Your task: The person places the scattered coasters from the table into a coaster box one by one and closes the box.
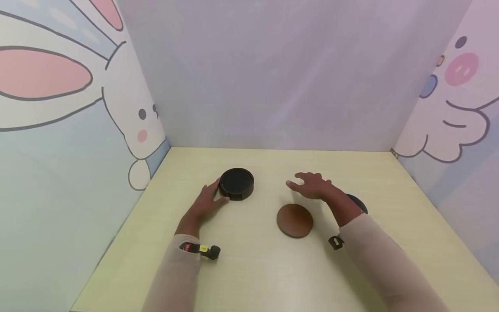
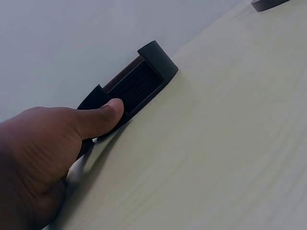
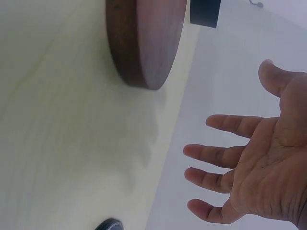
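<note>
My left hand (image 1: 205, 203) holds a round black coaster holder (image 1: 237, 184) by its left side, and the thumb lies across the holder's front in the left wrist view. Through the slot of the holder (image 2: 163, 62), a stack of dark coasters (image 2: 136, 91) shows. Off to the right, my right hand (image 1: 312, 185) hovers over the table with its fingers spread and nothing in them. A brown round coaster (image 1: 295, 220) lies flat just in front of it. Partly hidden behind the right forearm is a black disc (image 1: 358, 203).
The pale wooden table (image 1: 249, 268) ends at a plain back wall (image 1: 273, 78). Side walls with cartoon animals (image 1: 144, 117) flank it. Each wrist wears a strap with a small black camera (image 1: 210, 252).
</note>
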Available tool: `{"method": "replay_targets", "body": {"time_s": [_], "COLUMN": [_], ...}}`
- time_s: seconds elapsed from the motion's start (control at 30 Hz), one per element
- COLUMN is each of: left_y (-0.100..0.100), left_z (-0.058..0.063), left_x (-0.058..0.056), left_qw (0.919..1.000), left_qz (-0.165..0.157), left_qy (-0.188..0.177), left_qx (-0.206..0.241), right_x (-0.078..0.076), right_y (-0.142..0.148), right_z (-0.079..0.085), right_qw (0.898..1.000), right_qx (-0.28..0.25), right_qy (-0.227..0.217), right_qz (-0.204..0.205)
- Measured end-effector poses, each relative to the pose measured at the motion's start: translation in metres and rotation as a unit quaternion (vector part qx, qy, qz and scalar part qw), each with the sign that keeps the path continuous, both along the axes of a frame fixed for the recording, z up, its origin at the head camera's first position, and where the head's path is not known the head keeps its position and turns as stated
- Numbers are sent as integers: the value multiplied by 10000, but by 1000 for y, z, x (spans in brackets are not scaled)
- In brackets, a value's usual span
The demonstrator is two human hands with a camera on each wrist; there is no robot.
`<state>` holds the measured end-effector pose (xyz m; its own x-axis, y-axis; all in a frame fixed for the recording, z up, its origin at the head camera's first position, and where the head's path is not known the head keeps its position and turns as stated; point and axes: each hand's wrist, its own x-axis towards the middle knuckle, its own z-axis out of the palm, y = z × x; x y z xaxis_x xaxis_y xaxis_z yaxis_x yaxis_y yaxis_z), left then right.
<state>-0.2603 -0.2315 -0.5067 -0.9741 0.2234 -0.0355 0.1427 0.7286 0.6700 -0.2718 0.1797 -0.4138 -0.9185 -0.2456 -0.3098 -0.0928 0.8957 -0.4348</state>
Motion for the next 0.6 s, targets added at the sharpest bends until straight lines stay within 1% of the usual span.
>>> {"method": "replay_targets", "body": {"time_s": [0.23,0.4,0.6], "left_y": [-1,-1,-1], "left_z": [2,3,2], "left_x": [1,3,1], "left_qw": [10000,9999,10000], "left_qz": [29,97,22], "left_qy": [-59,-101,-40], "left_qx": [-54,-44,3], "right_x": [8,15,28], "right_y": [24,39,56], "right_z": [-1,-2,-1], "right_qw": [9997,9992,9990], "right_qx": [150,292,404], "right_qy": [-15,53,98], "right_qz": [-175,-252,-186]}}
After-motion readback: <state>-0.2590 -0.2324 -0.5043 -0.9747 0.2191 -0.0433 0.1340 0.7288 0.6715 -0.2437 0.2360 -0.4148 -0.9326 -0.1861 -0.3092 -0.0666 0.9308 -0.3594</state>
